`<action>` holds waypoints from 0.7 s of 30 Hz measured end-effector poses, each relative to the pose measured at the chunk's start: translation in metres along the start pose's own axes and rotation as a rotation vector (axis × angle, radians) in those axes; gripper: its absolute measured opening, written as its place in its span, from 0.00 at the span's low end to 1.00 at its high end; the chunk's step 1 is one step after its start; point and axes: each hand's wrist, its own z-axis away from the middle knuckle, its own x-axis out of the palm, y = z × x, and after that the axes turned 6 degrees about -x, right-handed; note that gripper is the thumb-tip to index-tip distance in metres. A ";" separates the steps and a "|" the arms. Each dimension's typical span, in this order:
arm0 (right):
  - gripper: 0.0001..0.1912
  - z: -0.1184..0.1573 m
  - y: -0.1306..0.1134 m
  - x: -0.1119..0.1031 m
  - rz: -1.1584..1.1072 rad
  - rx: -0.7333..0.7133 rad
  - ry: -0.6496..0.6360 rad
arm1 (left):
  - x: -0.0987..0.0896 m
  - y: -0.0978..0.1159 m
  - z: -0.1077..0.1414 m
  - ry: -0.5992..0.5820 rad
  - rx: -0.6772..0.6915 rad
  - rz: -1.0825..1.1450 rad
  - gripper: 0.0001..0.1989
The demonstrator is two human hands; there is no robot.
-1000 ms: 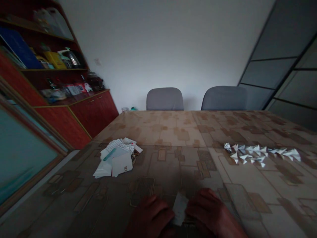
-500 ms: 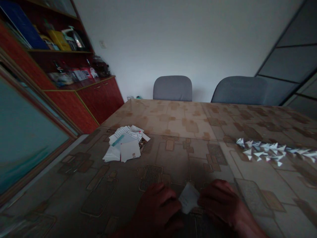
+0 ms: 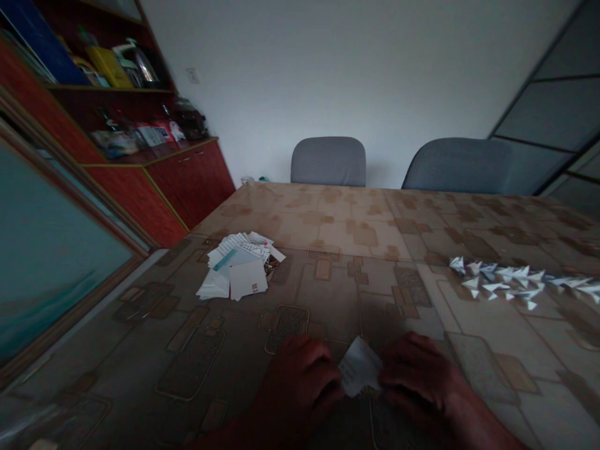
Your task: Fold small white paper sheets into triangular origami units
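Observation:
A small white piece of paper (image 3: pixel 360 367) is held between my two hands near the table's front edge, tilted so that one corner points away from me. My left hand (image 3: pixel 300 381) has its fingers closed on the paper's left side. On the right side, the curled fingers of my right hand (image 3: pixel 419 375) grip the same paper. Both hands are dark, and the fingertips under the paper are hidden.
A loose pile of white cards (image 3: pixel 246 276) lies on the patterned table (image 3: pixel 356 215) at the left. Several small folded paper pieces (image 3: pixel 515 275) stand at the right. Beyond the table are two grey chairs (image 3: pixel 328 161) and a red cabinet (image 3: pixel 192 181).
The view has shifted slightly. The paper has turned a little between my hands, and both hands still hold it.

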 end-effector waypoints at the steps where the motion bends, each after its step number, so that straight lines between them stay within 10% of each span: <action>1: 0.06 0.001 0.001 0.002 -0.012 0.004 0.019 | 0.000 0.000 0.000 0.001 0.000 0.004 0.02; 17: 0.11 0.000 0.011 0.020 0.049 0.188 0.154 | -0.003 0.000 -0.011 0.050 -0.138 -0.004 0.05; 21: 0.10 -0.001 0.011 0.023 0.065 0.219 0.149 | -0.006 0.010 -0.006 0.109 0.046 -0.150 0.08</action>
